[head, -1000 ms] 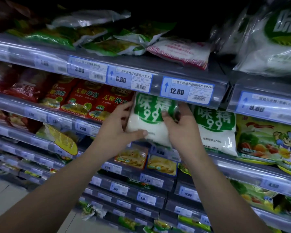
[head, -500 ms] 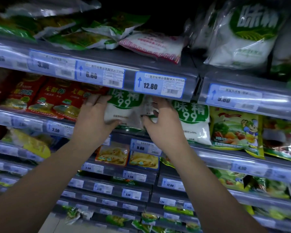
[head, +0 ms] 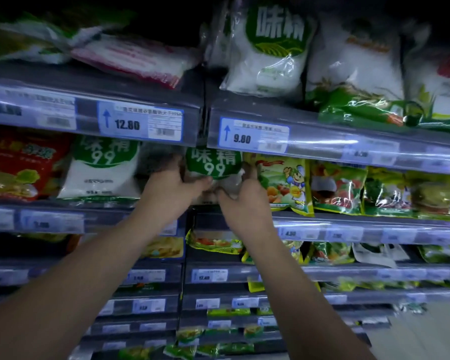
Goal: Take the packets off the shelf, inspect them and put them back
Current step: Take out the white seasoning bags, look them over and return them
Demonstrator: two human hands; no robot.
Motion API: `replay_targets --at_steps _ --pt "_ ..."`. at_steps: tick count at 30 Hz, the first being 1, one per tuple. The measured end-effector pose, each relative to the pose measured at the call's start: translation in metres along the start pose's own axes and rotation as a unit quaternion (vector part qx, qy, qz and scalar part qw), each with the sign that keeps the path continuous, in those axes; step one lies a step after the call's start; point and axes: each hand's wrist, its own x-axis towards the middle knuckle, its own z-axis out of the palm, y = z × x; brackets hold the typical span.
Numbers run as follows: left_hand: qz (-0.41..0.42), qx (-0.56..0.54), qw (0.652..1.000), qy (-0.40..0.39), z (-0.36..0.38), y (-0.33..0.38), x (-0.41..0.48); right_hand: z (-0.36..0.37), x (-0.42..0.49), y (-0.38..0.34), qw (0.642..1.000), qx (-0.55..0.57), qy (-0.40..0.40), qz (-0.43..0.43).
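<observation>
Half a second ago both grips were on the 99 packet further left. Now my left grip point(head: 173, 189) and right grip point(head: 244, 203) are clasping its neighbour, the green-labelled 99 packet point(head: 213, 162), and the view has swung rightward along the shelves. The left grip curls round the packet's left edge, thumb across the front under the green label. The right grip is clenched on its right edge and crumpled lower corner.

The held packet sits just below and to the right of the 12.80 price tag point(head: 140, 124), at the front of the shelf point(head: 63, 219) under that tag. The first 99 packet point(head: 102, 170) stands upright on the same shelf, below the tag's left end, apart from both grips. Left of it is a red packet point(head: 21, 165). A yellow-green packet point(head: 286, 183) touches my right grip, further right of the tag. Right of the tag and level with it is the 9.80 tag point(head: 253, 135), with a large white bag point(head: 268, 55) above that.
</observation>
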Motion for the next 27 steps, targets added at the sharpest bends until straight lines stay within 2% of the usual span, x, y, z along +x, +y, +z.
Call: replay_targets --at_steps 3,6,8,10,12,15,19,24,27 --pt "-0.078 -0.155 0.985 0.006 -0.001 0.005 0.002 -0.013 0.001 -0.002 0.994 0.110 -0.005 0.004" --pt "-0.102 -0.209 0.972 -0.037 -0.008 0.012 -0.010 -0.028 -0.012 -0.004 0.982 0.185 -0.020 -0.011" --pt "-0.104 -0.246 0.961 -0.072 -0.015 0.015 -0.025 -0.037 -0.026 0.004 0.970 0.241 -0.035 0.014" --pt "-0.100 -0.290 0.947 -0.090 -0.017 0.017 -0.046 -0.050 -0.040 0.010 0.944 0.316 -0.068 0.060" --pt "-0.083 -0.322 0.936 -0.116 -0.011 0.020 -0.069 -0.061 -0.051 0.015 0.904 0.396 -0.117 0.106" --pt "-0.060 -0.320 0.934 -0.145 -0.001 0.022 -0.094 -0.068 -0.063 0.021 0.864 0.476 -0.135 0.092" --pt "-0.109 -0.279 0.951 -0.069 -0.005 0.010 -0.095 -0.066 -0.075 0.034 0.859 0.491 -0.132 0.064" --pt "-0.072 -0.286 0.950 -0.104 -0.009 0.000 -0.085 -0.057 -0.089 0.039 0.887 0.434 -0.156 0.040" --pt "-0.049 -0.263 0.956 -0.123 -0.013 -0.009 -0.077 -0.048 -0.095 0.037 0.885 0.436 -0.154 0.050"
